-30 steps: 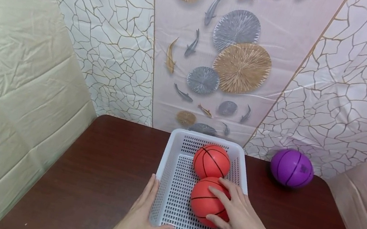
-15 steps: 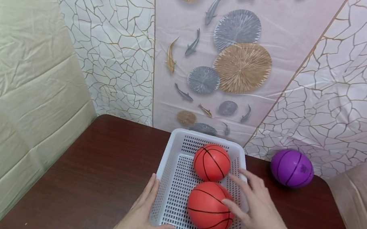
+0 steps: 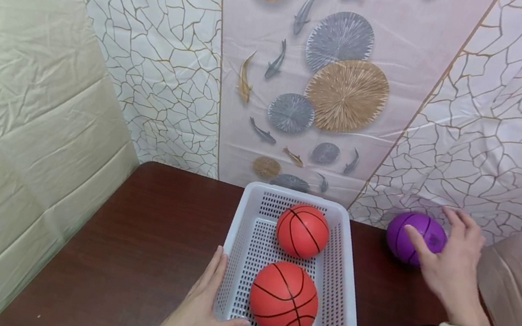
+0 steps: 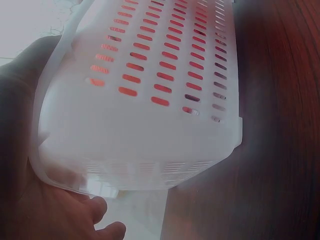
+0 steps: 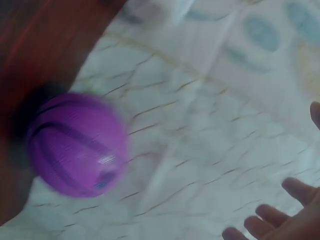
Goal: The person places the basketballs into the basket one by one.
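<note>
A white plastic basket [image 3: 353, 296] with slotted walls holds two red balls with black basketball lines. The farther red ball [image 3: 302, 231] sits near the back wall; the nearer red ball [image 3: 284, 300] lies close to the front. My left hand [image 3: 197, 315] rests at the basket's front left corner, fingers straight along the left side and thumb on the front rim. At the table's back right lies a purple ball [image 3: 402, 234] with black lines. My right hand [image 3: 455, 264] hovers in front of it with spread fingers, apart from the purple ball [image 5: 77, 145] in the right wrist view.
The dark brown wooden table [image 3: 148, 236] extends to the left of the basket and to its right. A patterned cloth [image 3: 289, 150] hangs along the table's back edge. Beige cloth [image 3: 33, 146] hangs at the left side.
My right hand has let go of the nearer red ball and moved right and back to the purple ball. That red ball has rolled slightly left and forward. My left hand stays put.
</note>
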Available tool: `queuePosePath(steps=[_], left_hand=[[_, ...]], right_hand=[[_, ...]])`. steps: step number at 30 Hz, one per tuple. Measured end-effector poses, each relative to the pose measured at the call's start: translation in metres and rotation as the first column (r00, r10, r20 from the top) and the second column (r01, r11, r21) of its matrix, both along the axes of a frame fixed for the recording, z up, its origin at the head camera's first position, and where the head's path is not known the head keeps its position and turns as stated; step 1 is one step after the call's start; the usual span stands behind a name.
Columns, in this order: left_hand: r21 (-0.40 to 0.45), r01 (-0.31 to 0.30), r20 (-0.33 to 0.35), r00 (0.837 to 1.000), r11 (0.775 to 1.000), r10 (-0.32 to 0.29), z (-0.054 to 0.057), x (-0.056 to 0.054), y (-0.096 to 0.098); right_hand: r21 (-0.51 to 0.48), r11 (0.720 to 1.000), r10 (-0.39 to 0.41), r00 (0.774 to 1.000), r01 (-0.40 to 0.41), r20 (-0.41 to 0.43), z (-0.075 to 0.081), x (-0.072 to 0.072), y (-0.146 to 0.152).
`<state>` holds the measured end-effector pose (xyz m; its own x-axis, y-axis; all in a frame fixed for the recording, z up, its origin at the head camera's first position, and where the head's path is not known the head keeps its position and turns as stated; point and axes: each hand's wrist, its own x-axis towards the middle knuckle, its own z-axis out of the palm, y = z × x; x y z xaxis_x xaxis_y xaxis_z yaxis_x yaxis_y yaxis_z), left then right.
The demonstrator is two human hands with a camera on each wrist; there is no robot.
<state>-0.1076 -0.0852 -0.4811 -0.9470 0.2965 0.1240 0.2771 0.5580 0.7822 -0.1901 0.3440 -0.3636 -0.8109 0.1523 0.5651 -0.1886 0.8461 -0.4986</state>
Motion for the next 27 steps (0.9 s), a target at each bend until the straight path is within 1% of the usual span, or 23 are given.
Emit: queuePosePath(steps=[3,6,9,12,17,23,27], left_hand=[[0.001,-0.003,-0.005,1.000,1.000,0.003,0.000,-0.001,0.000],[0.003,-0.001,0.000,1.000,1.000,0.001,0.000,-0.001,0.000],[-0.001,-0.001,0.013,1.000,1.000,0.001,0.001,0.000,0.000],[-0.004,-0.002,0.023,1.000,1.000,0.002,0.002,0.000,0.000],[0.001,-0.006,0.034,0.999,1.000,0.006,0.003,0.000,0.000],[0.013,-0.006,0.043,0.999,1.000,0.006,0.002,-0.001,0.000],[0.010,-0.010,0.035,0.999,1.000,0.009,0.000,0.000,0.000]], right_hand=[[-0.012,0.996,-0.092,0.992,0.093,0.087,-0.010,-0.015,0.027],[-0.021,0.987,-0.154,0.968,0.162,0.198,-0.023,-0.026,0.051],[-0.032,0.978,-0.189,0.946,0.204,0.263,-0.034,-0.032,0.068],[-0.036,0.972,-0.210,0.932,0.230,0.296,-0.043,-0.037,0.078],[-0.035,0.966,-0.230,0.914,0.256,0.334,-0.056,-0.046,0.085],[-0.058,0.963,-0.221,0.893,0.264,0.393,-0.070,-0.051,0.092],[-0.079,0.959,-0.218,0.885,0.272,0.411,-0.078,-0.054,0.095]])
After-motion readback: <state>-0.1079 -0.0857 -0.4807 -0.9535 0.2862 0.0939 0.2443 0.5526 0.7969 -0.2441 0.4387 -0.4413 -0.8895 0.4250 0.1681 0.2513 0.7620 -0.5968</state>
